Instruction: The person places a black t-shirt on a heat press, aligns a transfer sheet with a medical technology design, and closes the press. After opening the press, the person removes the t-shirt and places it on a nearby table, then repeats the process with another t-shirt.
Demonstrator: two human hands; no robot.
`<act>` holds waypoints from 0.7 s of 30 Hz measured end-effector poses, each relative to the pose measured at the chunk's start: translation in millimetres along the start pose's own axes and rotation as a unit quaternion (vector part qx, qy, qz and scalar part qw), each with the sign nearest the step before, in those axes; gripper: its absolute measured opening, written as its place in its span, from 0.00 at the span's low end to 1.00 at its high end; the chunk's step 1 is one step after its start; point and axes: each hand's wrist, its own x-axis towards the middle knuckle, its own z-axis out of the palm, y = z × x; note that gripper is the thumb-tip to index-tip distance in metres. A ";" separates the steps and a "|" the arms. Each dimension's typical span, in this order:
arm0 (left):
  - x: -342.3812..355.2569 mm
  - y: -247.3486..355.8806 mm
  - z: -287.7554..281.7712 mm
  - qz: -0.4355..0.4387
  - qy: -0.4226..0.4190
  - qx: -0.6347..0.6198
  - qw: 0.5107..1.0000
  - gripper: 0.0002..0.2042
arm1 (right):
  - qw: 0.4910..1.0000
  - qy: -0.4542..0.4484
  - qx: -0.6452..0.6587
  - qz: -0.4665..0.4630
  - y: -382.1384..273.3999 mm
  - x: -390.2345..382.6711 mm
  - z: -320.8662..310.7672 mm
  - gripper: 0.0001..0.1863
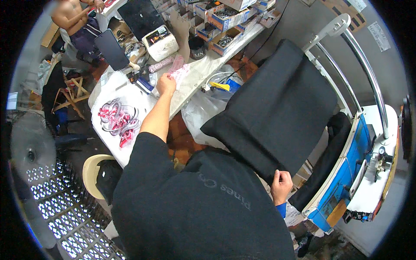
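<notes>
I saw a broad panel of black cloth, matte and soft, lying roughly rectangular with shallow creases and a folded, drooping left corner. Beside it, polished chrome tubes curved above a machine with a blue side and a smooth white top. Over on the white worktable, glossy pink-and-white bands were looped in a loose tangle.

The black cloth lay to the right of the left hand, well apart from it, and reached down to the right hand. That right hand was closed, its thumb and fingers pinching the cloth's lower edge. The left was curled closed over the table, gripping the edge of a pink-marked white slip.

Pale lettering crossed the black shirt; cardboard boxes carried blue-and-orange print, and the wall sheets were too small for me to read.
</notes>
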 end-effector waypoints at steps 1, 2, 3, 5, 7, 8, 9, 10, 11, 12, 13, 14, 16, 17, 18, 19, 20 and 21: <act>7.3 1.1 3.3 -0.003 0.014 -0.019 1.000 0.09 | 1.000 -0.005 0.001 -0.009 -0.5 0.6 1.2 0.09; 16.0 4.3 5.6 0.000 0.044 -0.018 0.999 0.09 | 1.000 -0.011 0.001 -0.016 -0.7 1.2 3.2 0.09; 23.3 9.0 7.5 0.003 0.052 -0.019 0.998 0.09 | 1.000 -0.023 0.015 0.011 -0.9 0.3 5.5 0.09; 38.6 21.5 7.1 -0.038 0.016 -0.014 0.999 0.13 | 0.998 -0.054 -0.001 0.034 -1.2 -1.3 10.4 0.08; 48.6 36.2 7.2 -0.070 0.001 0.042 0.997 0.18 | 0.997 -0.055 -0.016 0.048 -1.5 -1.8 14.3 0.08; 50.5 42.4 8.5 -0.083 -0.006 0.069 0.994 0.20 | 0.997 -0.053 -0.017 0.060 -1.7 -1.2 16.1 0.08; 52.2 46.8 9.5 -0.106 -0.017 0.088 0.990 0.25 | 0.996 -0.056 -0.017 0.071 -1.7 -0.6 17.1 0.09; 51.5 48.9 11.7 -0.103 -0.020 0.097 0.990 0.25 | 0.995 -0.054 -0.019 0.079 -1.6 0.4 18.0 0.09; 51.0 49.4 14.2 -0.099 -0.021 0.105 0.989 0.25 | 0.995 -0.057 -0.018 0.085 -1.4 1.3 18.6 0.09; 51.7 47.6 16.1 -0.089 -0.006 0.114 0.989 0.25 | 0.993 -0.059 -0.022 0.102 -1.3 2.1 18.6 0.09; 51.2 44.5 18.8 -0.067 0.033 0.113 0.991 0.19 | 0.994 -0.059 -0.018 0.092 -1.3 2.8 19.0 0.09; 55.2 40.8 19.0 -0.056 0.015 0.084 0.995 0.16 | 0.993 -0.059 -0.021 0.096 -1.6 2.9 18.4 0.08; 62.9 34.2 15.1 -0.023 -0.013 0.031 0.999 0.10 | 0.993 -0.058 -0.011 0.101 -3.1 2.7 15.8 0.08; 63.9 34.8 11.8 -0.003 0.035 -0.017 0.999 0.04 | 0.993 -0.056 0.002 0.102 -5.0 3.2 13.7 0.07; 59.2 37.6 6.9 -0.026 0.055 -0.123 0.991 0.03 | 0.992 -0.055 0.016 0.113 -7.9 3.8 10.7 0.07; 58.0 43.3 -5.5 -0.057 0.032 -0.230 0.971 0.02 | 0.996 -0.029 0.028 0.085 -11.8 6.0 6.7 0.07; 54.2 57.6 -14.9 -0.109 -0.011 -0.321 0.941 0.02 | 0.994 -0.016 0.020 0.104 -17.1 10.6 3.3 0.07; 35.3 76.9 -19.5 -0.078 -0.038 -0.469 0.879 0.03 | 0.994 -0.002 0.064 0.085 -22.7 17.8 0.8 0.07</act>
